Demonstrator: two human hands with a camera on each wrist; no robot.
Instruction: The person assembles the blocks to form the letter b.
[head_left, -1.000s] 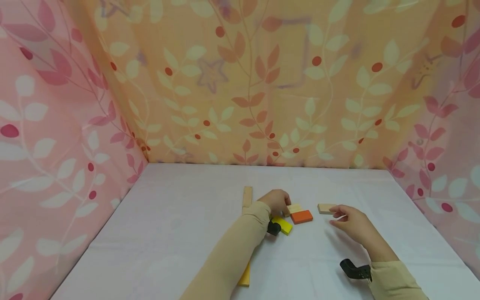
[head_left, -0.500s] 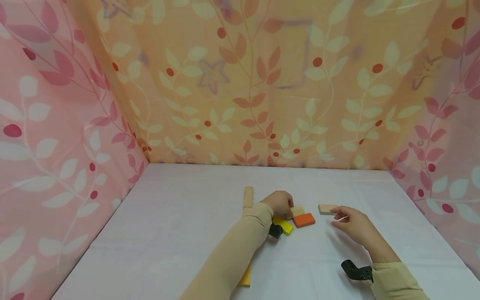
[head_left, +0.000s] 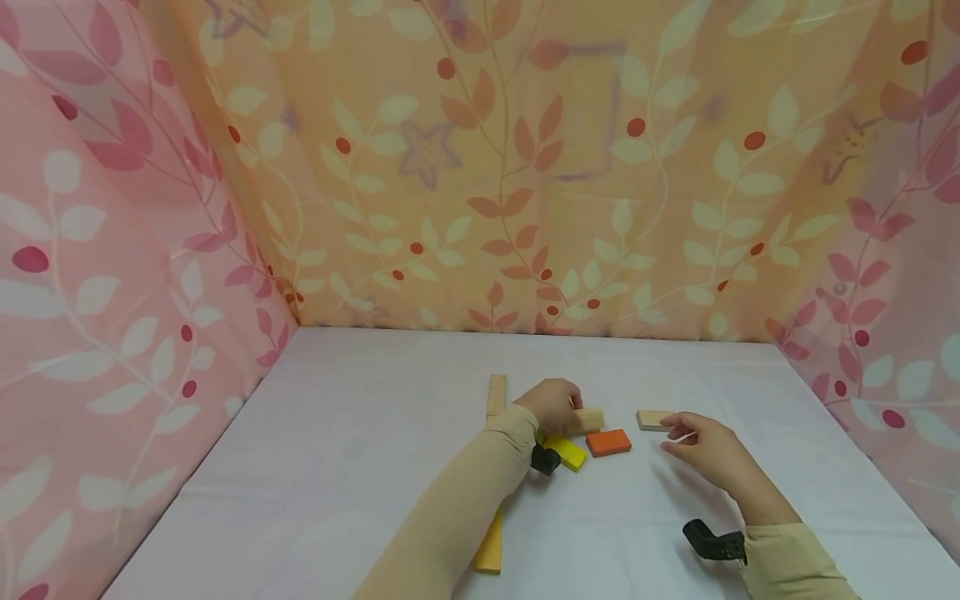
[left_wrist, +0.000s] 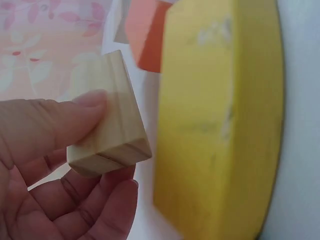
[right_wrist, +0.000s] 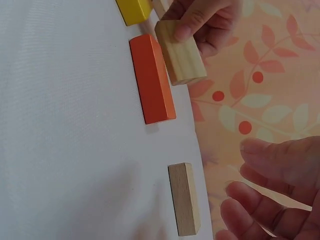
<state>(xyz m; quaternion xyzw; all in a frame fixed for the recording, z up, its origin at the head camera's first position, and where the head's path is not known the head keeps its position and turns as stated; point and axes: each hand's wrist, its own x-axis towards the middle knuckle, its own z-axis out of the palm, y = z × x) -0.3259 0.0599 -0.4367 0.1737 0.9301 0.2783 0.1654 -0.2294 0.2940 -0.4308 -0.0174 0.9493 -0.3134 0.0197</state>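
Observation:
My left hand (head_left: 551, 404) pinches a plain wooden block (left_wrist: 107, 110) between thumb and fingers. In the right wrist view this block (right_wrist: 182, 55) is tilted and appears raised off the table, beside an orange block (right_wrist: 152, 82). A yellow block (head_left: 566, 452) lies just under the left wrist and looms large in the left wrist view. Over the table's right part, my right hand (head_left: 705, 446) hovers with loosely bent fingers and holds nothing. Near its fingertips lies another plain wooden block (head_left: 652, 420), apart from them in the right wrist view.
A line of blocks runs front to back left of the pieces: a plain block (head_left: 497, 393) at the far end, a yellow one (head_left: 489, 548) at the near end. The left forearm hides its middle. Patterned cloth walls (head_left: 525, 167) border the white table (head_left: 337, 458).
The left hand has taken the plain block slightly up and away from the orange one, which was nudged slightly to the right and nearer. The right hand has stayed almost still.

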